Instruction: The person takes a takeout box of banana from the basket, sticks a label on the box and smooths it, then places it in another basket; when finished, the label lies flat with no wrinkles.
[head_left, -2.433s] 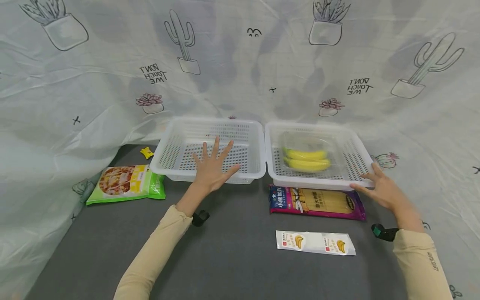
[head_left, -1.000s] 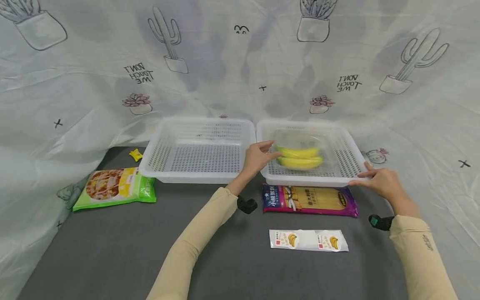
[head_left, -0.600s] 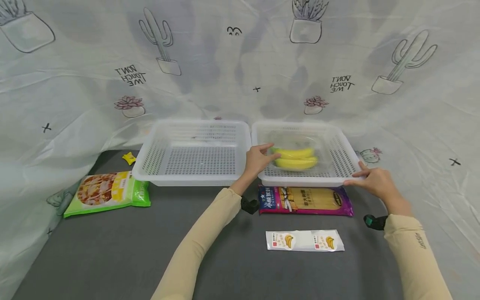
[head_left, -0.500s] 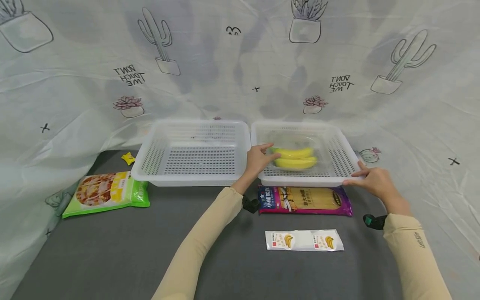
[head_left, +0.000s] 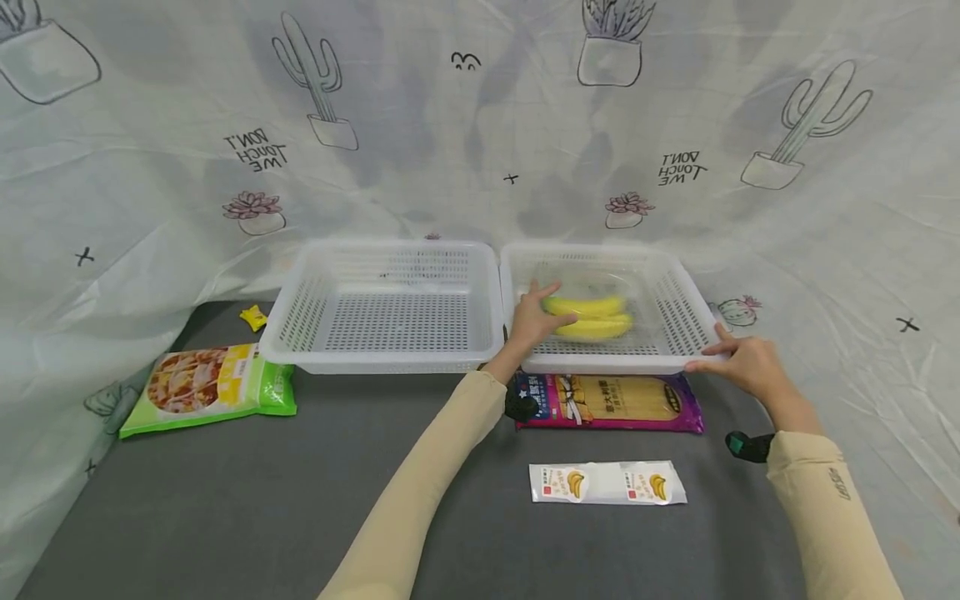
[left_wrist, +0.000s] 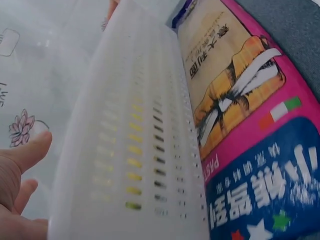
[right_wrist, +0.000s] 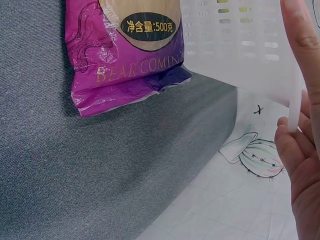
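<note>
The right white plastic basket [head_left: 600, 364] holds two yellow bananas [head_left: 592, 327] in a clear plastic container [head_left: 639, 287]. My left hand [head_left: 534, 321] reaches over this basket's left end with spread fingers, thumb overlapping the bananas' left tips. In the left wrist view, the thumb [left_wrist: 32, 152] and fingers stand apart beside the basket wall. My right hand [head_left: 753, 362] grips the basket's front right corner. From the right wrist, its fingers [right_wrist: 290, 147] curl around the rim. Just in front of the basket lies a purple spaghetti pack [head_left: 637, 402].
A second white basket [head_left: 390, 367] with nothing in it stands to the left, side by side with the first. Further left lie a green bag with a pizza picture [head_left: 213, 387] and a small yellow wrapped piece [head_left: 253, 317]. Nearer me is a white packet with banana pictures [head_left: 607, 483].
My left hand has moved right, from over the left basket to the bananas in the right one, its fingers now further in. My right hand keeps its grip at the corner. The head view has shifted.
</note>
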